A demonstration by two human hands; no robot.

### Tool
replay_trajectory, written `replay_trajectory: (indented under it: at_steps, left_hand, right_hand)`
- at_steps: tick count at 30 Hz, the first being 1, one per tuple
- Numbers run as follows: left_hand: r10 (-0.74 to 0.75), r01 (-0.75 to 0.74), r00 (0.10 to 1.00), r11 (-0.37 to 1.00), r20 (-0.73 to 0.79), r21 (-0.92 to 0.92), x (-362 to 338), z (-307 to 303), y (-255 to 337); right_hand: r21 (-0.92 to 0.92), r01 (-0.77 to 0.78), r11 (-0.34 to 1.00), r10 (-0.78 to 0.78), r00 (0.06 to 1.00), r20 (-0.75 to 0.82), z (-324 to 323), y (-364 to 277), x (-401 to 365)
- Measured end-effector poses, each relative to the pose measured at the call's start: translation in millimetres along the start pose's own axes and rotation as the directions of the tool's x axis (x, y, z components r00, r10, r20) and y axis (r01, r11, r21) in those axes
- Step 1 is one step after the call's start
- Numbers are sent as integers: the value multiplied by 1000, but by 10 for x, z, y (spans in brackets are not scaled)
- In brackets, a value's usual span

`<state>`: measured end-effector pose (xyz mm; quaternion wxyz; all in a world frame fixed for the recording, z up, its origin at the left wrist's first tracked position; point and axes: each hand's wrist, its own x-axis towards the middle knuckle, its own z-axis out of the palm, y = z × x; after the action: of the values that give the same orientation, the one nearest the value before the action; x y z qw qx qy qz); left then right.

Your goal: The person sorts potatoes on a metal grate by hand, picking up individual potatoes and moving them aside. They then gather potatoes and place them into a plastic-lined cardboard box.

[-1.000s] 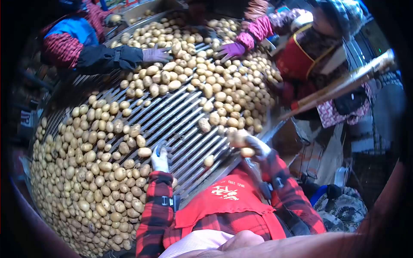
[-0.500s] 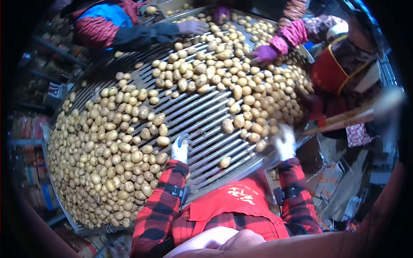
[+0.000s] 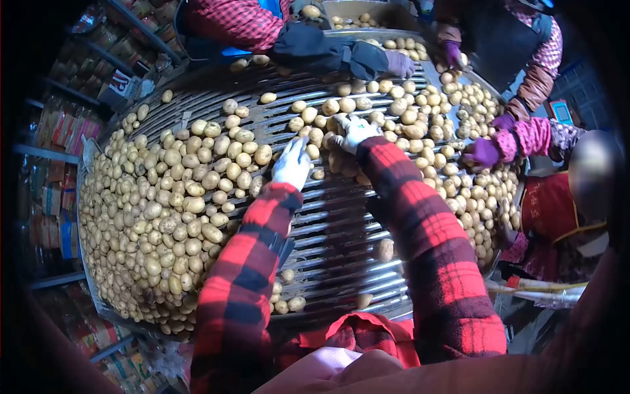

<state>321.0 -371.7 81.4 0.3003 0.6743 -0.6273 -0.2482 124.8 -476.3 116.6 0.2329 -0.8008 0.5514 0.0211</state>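
Many potatoes (image 3: 170, 217) lie on a slatted metal grading table (image 3: 328, 243). The largest heap fills its left side; another spreads over the right side. My left hand (image 3: 293, 165), in a white glove, reaches over the bars at the edge of the left heap, its fingers stretched forward. Beside it, my right hand (image 3: 356, 133), also in a white glove, rests against potatoes (image 3: 335, 157) in the middle with its fingers apart. Whether it grips any of them is partly hidden. A single potato (image 3: 384, 250) lies near my right forearm.
Across the table, a co-worker's gloved hand (image 3: 399, 64) is over the potatoes. At the right, purple-gloved hands (image 3: 484, 152) of other workers are among them. A box with potatoes (image 3: 357, 20) stands at the far edge. Shelves with packed bags (image 3: 65, 131) line the left.
Both my hands have moved forward over the table, the right one also leftward to the middle potatoes. My view has shifted. The co-worker's sleeve at the far side now reaches further right.
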Motion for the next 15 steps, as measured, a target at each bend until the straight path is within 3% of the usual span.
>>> replay_trajectory:
  at_steps: [1,3,5,6,7,8,9,10,12,13,15]
  left_hand:
    - [-26,27,999,999,47,-17,151,32,31]
    - [-52,15,992,954,115,298,305,322,59]
    - [-87,67,992,976,87,208,177,476,323]
    - [-9,-3,997,986,71,167,56,563,357]
    - [62,-69,996,989,59,130,-126,690,327]
    - [141,-154,985,977,96,145,-358,810,338]
    - [224,-243,966,957,130,159,-577,917,382]
    - [244,-264,956,957,165,117,-785,1026,485]
    - [270,-285,943,957,193,55,-1196,1214,731]
    - [265,-258,905,964,333,-67,-1388,1296,858]
    - [290,-147,760,948,581,-281,-1728,1382,1041]
  right_hand:
    - [4,-58,998,58,998,39,-27,-78,60]
    - [38,26,999,-23,997,-80,214,-21,132]
    - [-60,237,970,-244,932,-269,454,147,19]
    - [-117,285,951,-308,893,-328,535,244,-143]
    - [-151,412,899,-432,771,-467,570,318,-376]
    - [-94,449,888,-439,771,-461,591,426,-563]
    - [-162,385,908,-417,804,-424,573,468,-874]
    - [-241,317,917,-387,851,-355,394,441,-1216]
    - [-258,265,929,-347,866,-360,570,784,-1724]
    - [-82,108,991,-131,921,-366,573,929,-2035]
    - [-114,-62,992,16,931,-365,515,1270,-2429]
